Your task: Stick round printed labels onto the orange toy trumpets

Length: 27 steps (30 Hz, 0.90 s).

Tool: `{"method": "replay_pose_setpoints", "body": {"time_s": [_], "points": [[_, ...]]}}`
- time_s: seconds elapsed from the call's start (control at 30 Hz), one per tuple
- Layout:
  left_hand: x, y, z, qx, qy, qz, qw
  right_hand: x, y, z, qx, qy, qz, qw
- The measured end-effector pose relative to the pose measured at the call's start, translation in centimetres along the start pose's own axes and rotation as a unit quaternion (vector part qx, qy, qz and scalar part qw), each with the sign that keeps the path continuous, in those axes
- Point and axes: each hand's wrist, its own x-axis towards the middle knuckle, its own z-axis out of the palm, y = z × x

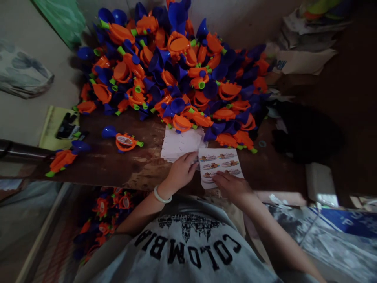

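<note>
A white sheet of oval stickers (216, 154) lies at the table's front edge, its printed side up. At its left margin, my left hand (183, 171), with a pale bangle on the wrist, has its thumb and fingers closed on the edge. The bent fingers of my right hand (234, 188) press together on the lower stickers and cover part of them; whether a sticker is lifted there is hard to see. Behind my left hand is a stack of white sheets (181, 142). A blue and orange toy trumpet (125, 141) with an oval sticker lies to the left.
A large heap of toy trumpets (179, 45) fills the back of the table. Another trumpet (63, 160) lies at the far left by a dark cylinder (20, 151). More stickered trumpets (101, 206) sit below the table. Black cloth (306, 131) and a white box (321, 184) are right.
</note>
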Motion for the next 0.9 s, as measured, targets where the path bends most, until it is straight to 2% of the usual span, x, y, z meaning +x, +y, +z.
{"method": "replay_pose_setpoints", "body": {"time_s": [0.1, 0.17, 0.27, 0.33, 0.4, 0.47, 0.53, 0.63, 0.7, 0.77, 0.83, 0.9], "points": [[0.1, -0.1, -0.3, -0.019, 0.02, -0.042, 0.999, 0.1, 0.1, -0.3, 0.03, 0.03, 0.009, 0.999], [0.2, -0.3, -0.6, -0.113, 0.006, -0.105, 0.988, 0.0, 0.3, -0.9, 0.072, 0.059, -0.005, 0.996], [0.4, -0.3, -0.7, -0.262, -0.047, -0.178, 0.947, -0.5, 0.6, -2.3, 0.147, 0.146, -0.04, 0.978], [0.6, 0.0, -0.8, -0.319, -0.075, -0.186, 0.926, -0.7, 0.4, -3.2, 0.18, 0.201, -0.097, 0.958], [0.7, 0.4, -0.9, -0.407, -0.093, -0.187, 0.889, -0.7, 0.1, -3.7, 0.181, 0.226, -0.158, 0.944], [0.6, 0.9, -1.3, -0.47, -0.073, -0.172, 0.863, -0.4, -0.4, -3.7, 0.164, 0.255, -0.169, 0.938], [0.2, 1.4, -1.9, -0.458, -0.013, -0.142, 0.877, 0.2, -0.7, -3.3, 0.174, 0.29, -0.108, 0.935], [-0.3, 2.4, -2.9, -0.391, 0.063, -0.094, 0.913, 1.2, -1.1, -2.8, 0.291, 0.299, 0.001, 0.909], [-0.6, 3.0, -3.7, -0.358, 0.072, -0.064, 0.929, 1.9, -1.5, -2.6, 0.358, 0.261, 0.036, 0.896], [-0.9, 3.5, -4.5, -0.332, 0.056, -0.042, 0.941, 2.5, -1.8, -2.3, 0.39, 0.239, 0.056, 0.887], [-1.1, 3.7, -5.2, -0.309, 0.033, -0.022, 0.95, 3.1, -2.2, -2.1, 0.407, 0.249, 0.078, 0.875], [-1.3, 3.6, -5.7, -0.273, 0.037, 0.007, 0.961, 3.5, -2.5, -2.0, 0.407, 0.277, 0.094, 0.865]]}}
